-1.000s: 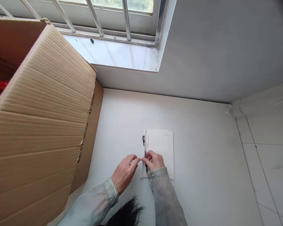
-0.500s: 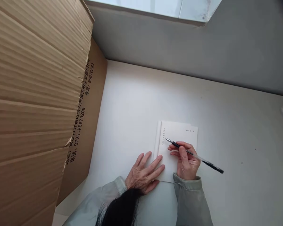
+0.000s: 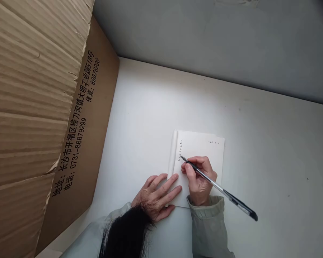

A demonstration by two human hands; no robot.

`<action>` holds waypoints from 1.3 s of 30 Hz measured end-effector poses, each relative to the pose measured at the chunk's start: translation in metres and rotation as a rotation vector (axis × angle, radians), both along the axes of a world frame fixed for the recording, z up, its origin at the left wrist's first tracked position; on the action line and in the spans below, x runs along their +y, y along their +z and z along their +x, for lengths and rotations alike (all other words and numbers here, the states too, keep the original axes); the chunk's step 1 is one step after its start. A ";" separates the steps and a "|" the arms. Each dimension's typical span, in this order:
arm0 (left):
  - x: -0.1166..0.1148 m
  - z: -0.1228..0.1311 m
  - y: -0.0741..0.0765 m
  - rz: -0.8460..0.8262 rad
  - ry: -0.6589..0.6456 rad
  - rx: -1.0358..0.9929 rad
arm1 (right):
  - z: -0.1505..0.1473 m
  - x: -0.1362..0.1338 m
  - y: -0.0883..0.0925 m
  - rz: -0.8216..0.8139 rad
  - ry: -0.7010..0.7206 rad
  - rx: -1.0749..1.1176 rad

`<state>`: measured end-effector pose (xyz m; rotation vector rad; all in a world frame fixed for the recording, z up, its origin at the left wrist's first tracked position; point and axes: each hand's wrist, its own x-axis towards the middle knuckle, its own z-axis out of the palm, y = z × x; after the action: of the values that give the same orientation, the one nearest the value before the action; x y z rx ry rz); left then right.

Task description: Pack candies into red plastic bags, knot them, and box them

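Note:
A small white notebook (image 3: pixel 196 138) lies on the white table, with a column of tiny handwritten marks along its left side and a few more at the top right. My right hand (image 3: pixel 201 179) grips a black-and-clear pen (image 3: pixel 216 185), its tip at the left column of marks and its capped end slanting down to the right. My left hand (image 3: pixel 158 197) lies with spread fingers across the notebook's lower left edge. Dark hair (image 3: pixel 126 233) covers part of my left wrist and sleeve.
A large cardboard box (image 3: pixel 102 107) with printed black characters stands on the left, its torn flap (image 3: pixel 29 107) reaching toward the camera. A grey wall (image 3: pixel 204 39) borders the far side of the white table (image 3: pixel 258 143).
My right hand has turned the pen and brought its tip onto the left column of marks. The view has shifted, and my left hand remains on the notebook.

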<state>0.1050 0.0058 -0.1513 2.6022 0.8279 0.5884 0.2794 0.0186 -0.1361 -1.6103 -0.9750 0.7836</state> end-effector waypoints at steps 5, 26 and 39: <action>-0.001 0.001 -0.002 -0.001 -0.014 -0.030 | -0.001 -0.004 -0.001 -0.019 -0.029 -0.140; -0.007 0.007 -0.001 -0.046 0.092 -0.104 | -0.005 -0.007 -0.002 0.015 0.030 -0.268; -0.007 0.007 0.000 -0.038 0.078 -0.068 | -0.006 -0.007 0.000 0.063 0.085 -0.301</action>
<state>0.1116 -0.0011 -0.1512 2.5106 0.9130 0.6722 0.2736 0.0121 -0.1359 -1.6704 -1.2766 0.5698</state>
